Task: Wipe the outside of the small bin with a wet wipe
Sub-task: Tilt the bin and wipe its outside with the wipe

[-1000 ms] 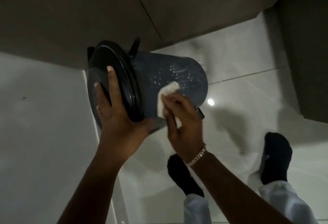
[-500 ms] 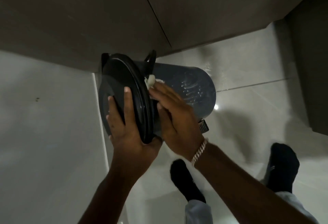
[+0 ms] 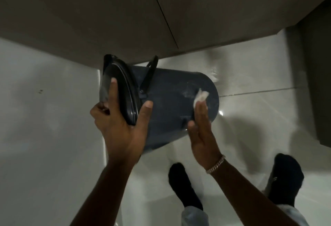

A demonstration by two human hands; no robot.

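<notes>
The small dark grey bin (image 3: pixel 170 100) is held tipped on its side above the floor, its black lid (image 3: pixel 121 91) facing left and its base to the right. My left hand (image 3: pixel 120 123) grips the lid end, fingers over the lid and thumb on the bin's wall. My right hand (image 3: pixel 200 129) presses a white wet wipe (image 3: pixel 200 96) flat against the bin's side near the base. A black handle (image 3: pixel 149 75) sticks up beside the lid. Wet streaks show on the wall near the wipe.
Glossy pale floor tiles (image 3: pixel 259 118) lie below. My two feet in black socks (image 3: pixel 184 188) stand at the lower right. A dark cabinet front (image 3: pixel 107 19) fills the top, and another dark panel (image 3: pixel 315 91) stands at the right edge. A white surface (image 3: pixel 44 118) is on the left.
My right hand has slid the wipe from next to the lid along the bin's wall to the base end. My left hand has shifted its grip, thumb now on the wall.
</notes>
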